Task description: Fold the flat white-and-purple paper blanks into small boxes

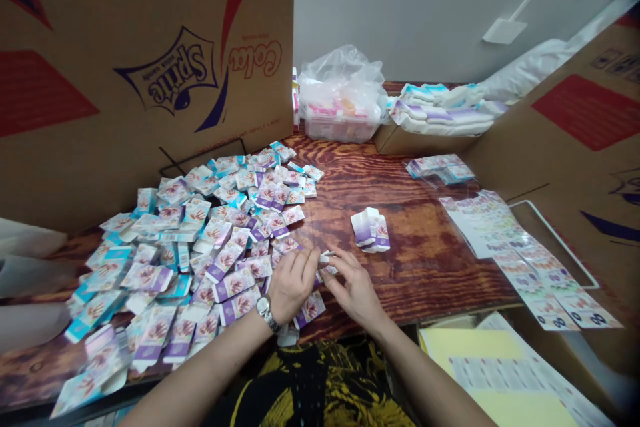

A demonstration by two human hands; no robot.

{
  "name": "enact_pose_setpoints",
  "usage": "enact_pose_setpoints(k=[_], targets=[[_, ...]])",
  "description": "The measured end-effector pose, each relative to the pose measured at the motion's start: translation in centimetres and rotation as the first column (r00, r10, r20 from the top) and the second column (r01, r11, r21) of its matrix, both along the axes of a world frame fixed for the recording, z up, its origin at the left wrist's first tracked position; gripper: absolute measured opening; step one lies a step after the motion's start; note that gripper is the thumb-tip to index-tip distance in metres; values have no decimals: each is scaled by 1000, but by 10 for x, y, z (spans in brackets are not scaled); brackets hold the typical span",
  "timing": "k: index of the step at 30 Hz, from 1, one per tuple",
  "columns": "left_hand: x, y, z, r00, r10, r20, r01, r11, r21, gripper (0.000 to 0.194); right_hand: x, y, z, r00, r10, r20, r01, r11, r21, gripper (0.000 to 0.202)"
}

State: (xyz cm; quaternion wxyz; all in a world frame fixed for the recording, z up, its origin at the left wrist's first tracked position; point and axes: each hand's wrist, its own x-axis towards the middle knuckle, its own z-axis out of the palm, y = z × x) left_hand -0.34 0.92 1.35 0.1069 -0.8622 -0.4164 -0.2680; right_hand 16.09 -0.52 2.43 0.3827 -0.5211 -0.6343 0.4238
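Note:
My left hand [295, 280], with a watch [267, 312] on its wrist, is closed around a small carton [325, 257] at the table's near middle. From the other side my right hand [353, 285] pinches the same carton, whose white end shows between the fingers; the rest of it is hidden. Just beyond the hands lies a small stack of flat white and purple cartons [370, 229]. To the left spreads a large heap of small printed cartons [220, 233], purple and light blue, some of them right beside my left hand.
A big cardboard box [150, 67] walls the left, another [575, 113] the right. At the back stand a bagged plastic tub [343, 123] and a low box of flat packs [430, 140]. Sticker sheets [530, 253] lie right; yellow paper [480, 347] sits nearer.

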Motion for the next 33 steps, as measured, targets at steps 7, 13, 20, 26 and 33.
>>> enact_pose_setpoints(k=[7,13,20,26,33], targets=[[5,-5,-2,999,-30,15,31,995,-90,36,-7,1,-3,994,108,-4,-108,994,24,15],[1,-3,0,967,3,256,93,928,-361,50,-3,-2,1,992,-126,3,125,985,118,16],[1,-3,7,880,131,456,164,818,-551,54,0,-4,9,973,-115,198,51,952,301,21],[0,-3,8,882,100,461,211,791,-575,59,0,-2,18,989,-32,148,4,983,186,17],[-2,-2,4,883,39,469,229,836,-499,38,-6,-9,18,966,-43,254,-38,951,306,15]])
